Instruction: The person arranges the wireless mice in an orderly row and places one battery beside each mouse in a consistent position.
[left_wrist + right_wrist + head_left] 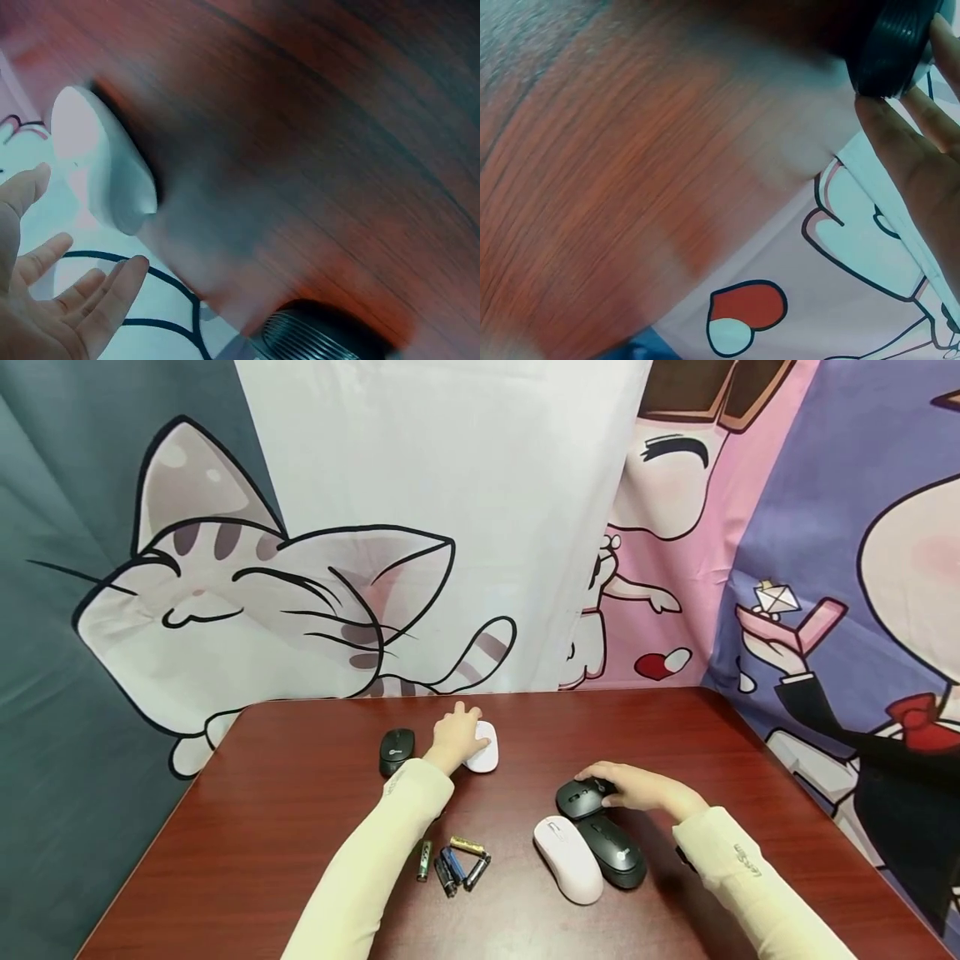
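My left hand (454, 737) hovers by a small white mouse (487, 750) near the table's far edge. In the left wrist view its fingers are spread, and a gap shows between them and the white mouse (112, 169). Just left of that hand sits a black mouse (396, 748). On the right, my right hand (636, 787) holds another black mouse (577, 798) by its sides, thumb and fingers against it in the right wrist view. Behind its near end lies a second black mouse (613, 853), with a pale pink mouse (567, 862) beside it.
Several batteries (454, 870) lie loosely grouped at the near middle of the brown wooden table (300, 835). Some are dark, one is blue and one gold. A printed cloth (435, 452) with cartoon figures hangs behind the table's far edge.
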The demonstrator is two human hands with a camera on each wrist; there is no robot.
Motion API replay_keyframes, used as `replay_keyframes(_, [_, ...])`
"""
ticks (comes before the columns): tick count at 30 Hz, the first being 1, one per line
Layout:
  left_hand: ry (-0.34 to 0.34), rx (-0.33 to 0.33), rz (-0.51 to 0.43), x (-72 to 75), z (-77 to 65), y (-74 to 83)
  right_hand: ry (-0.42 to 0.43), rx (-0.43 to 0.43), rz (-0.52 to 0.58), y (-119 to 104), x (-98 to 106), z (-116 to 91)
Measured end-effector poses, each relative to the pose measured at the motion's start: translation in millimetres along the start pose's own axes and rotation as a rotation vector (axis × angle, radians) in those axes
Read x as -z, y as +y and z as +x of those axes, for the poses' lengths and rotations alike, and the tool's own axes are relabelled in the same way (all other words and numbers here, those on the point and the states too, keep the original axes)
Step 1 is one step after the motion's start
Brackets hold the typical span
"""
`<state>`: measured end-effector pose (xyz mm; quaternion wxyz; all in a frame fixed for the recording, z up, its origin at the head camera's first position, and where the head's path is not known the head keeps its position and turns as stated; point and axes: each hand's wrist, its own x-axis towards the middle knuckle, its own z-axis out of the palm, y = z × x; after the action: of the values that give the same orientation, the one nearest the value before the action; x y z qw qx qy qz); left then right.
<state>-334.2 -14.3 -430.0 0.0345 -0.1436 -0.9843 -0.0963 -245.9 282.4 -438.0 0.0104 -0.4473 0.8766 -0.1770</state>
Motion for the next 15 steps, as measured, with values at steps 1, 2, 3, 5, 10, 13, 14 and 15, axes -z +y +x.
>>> replay_keyframes(1, [0.005,-0.022,0.0,0.8,-1.4,1.2,0.008,0.036,0.008,5.0,-1.5,-1.1])
replay_keyframes(2, [0.01,-0.045,0.0,1.6,-2.8,2.5,0.013,0.051,0.011,5.6,-1.0,-1.7])
replay_keyframes(3, [0.017,-0.07,-0.006,2.3,-4.3,3.8,0.017,0.059,0.016,5.4,-0.4,-2.3])
replay_keyframes(5, [0.023,-0.114,-0.02,3.8,-7.1,6.2,0.012,0.05,0.019,4.9,0.4,-3.0])
replay_keyframes(10, [0.038,-0.204,-0.045,3.9,-13.0,10.2,-0.007,-0.079,-0.012,-5.0,3.9,0.7])
replay_keyframes(13, [0.05,-0.238,-0.058,1.3,-17.8,11.4,-0.016,-0.136,-0.019,-8.4,5.4,2.6])
replay_keyframes(14, [0.052,-0.246,-0.063,0.1,-19.9,11.7,-0.017,-0.146,-0.02,-8.9,5.7,2.8])
replay_keyframes(15, [0.054,-0.254,-0.072,-0.9,-22.0,12.0,-0.014,-0.149,-0.022,-9.5,6.0,2.9])
